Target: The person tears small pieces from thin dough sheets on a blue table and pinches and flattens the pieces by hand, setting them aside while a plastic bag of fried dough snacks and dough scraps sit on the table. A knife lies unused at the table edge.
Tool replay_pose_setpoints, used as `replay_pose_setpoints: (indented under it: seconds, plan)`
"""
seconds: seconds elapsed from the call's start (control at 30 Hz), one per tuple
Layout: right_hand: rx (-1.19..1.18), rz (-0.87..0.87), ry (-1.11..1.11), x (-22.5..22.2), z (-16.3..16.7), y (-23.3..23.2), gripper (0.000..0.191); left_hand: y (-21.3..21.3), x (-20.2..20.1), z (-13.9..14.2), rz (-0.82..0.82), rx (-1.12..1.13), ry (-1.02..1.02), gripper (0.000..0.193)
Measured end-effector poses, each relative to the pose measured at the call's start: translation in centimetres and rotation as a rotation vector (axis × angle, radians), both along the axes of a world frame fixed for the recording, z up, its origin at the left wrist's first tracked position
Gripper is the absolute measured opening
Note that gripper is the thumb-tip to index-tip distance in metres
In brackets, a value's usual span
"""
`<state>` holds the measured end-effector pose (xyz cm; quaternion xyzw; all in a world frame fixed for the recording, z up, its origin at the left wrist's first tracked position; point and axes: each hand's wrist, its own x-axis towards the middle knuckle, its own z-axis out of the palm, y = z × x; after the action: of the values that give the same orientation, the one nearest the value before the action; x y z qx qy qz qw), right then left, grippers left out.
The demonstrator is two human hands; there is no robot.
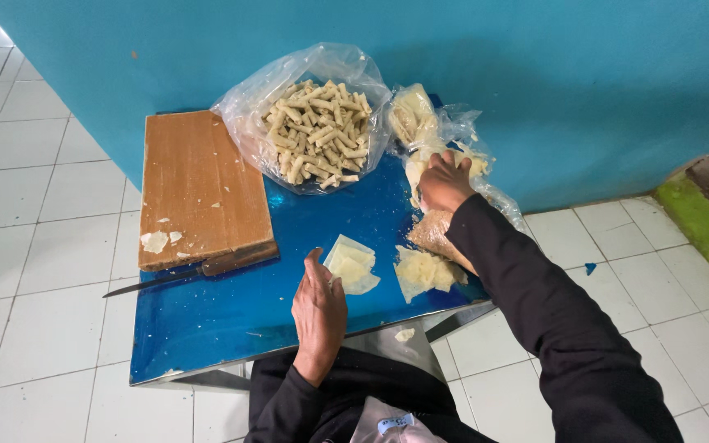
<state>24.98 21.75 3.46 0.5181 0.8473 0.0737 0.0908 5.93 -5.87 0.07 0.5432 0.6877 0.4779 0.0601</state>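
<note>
Head view: low blue table (pixel 231 328) set against a teal wall (pixel 535 74), white tile floor around it.
Right hand (pixel 443 182): reaches to the far right of the table, fingers curled down into a clear bag of pale sheets (pixel 432 131). Whether it has pinched a sheet, I cannot tell; the fingertips are hidden.
Left hand (pixel 318 310): near edge, open, fingers loosely spread, holding nothing. Fingertips just beside a small folded wrapper (pixel 352 264).
Wrapper: lies flat on the table, near centre.
Sheet pile (pixel 425 271): loose pale pieces just right of the wrapper, partly under the right forearm.
Crumb bag (pixel 432 231): brownish, under the right wrist, touching the sheet bag.
Rolls (pixel 319 131): open clear bag of finished stick-shaped rolls, far centre.
Board (pixel 200 187): wooden, far left, a few pale scraps on its near edge.
Knife (pixel 190 272): along the near edge of the board, blade pointing left past the table edge.
Judgement, technique: sheets look thin and soft, so peel one from the edge rather than pull at the stack. Keep the forearm lifted off the sheet pile and crumb bag. Left hand could steady the wrapper flat.
</note>
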Motion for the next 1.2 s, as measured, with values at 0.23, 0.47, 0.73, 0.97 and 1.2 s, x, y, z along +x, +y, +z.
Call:
replay_pose_setpoints:
  seconds: [0.23,0.47,0.73,0.97,1.2]
  plan:
    - [-0.039,0.274,0.519,-0.4,0.8,-4.8,0.046,0.0,0.0,-0.1,-0.004,0.001,-0.024,0.06]
    - [-0.295,0.551,0.875,-3.2,-3.9,-14.3,0.066,-0.1,0.0,-0.1,-0.016,0.0,-0.039,0.06]
    - [0.246,0.576,0.262,-2.7,-3.0,-17.3,0.067,-0.2,-0.1,0.1,-0.037,0.042,0.001,0.058]
    - [0.329,0.621,0.073,-1.9,-2.0,-16.4,0.074,-0.2,0.0,0.1,-0.035,-0.018,-0.025,0.057]
    - [0.458,0.691,0.065,-2.5,-3.5,-16.2,0.085,-0.2,0.0,-0.2,-0.031,-0.001,-0.022,0.056]
